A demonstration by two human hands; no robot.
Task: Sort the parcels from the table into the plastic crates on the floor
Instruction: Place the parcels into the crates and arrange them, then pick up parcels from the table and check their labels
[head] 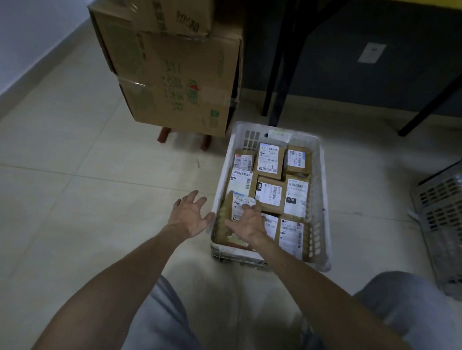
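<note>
A white plastic crate stands on the tiled floor, filled with several brown cardboard parcels bearing white shipping labels. My right hand lies over the crate's near left corner, fingers spread on a tilted brown parcel there; I cannot tell if it grips it. My left hand hovers just outside the crate's left wall, fingers apart and holding nothing.
A stack of large cardboard boxes on a red-legged stool stands behind the crate to the left. Black table legs rise behind the crate. A grey slatted crate sits at the right edge. My knees are at the bottom.
</note>
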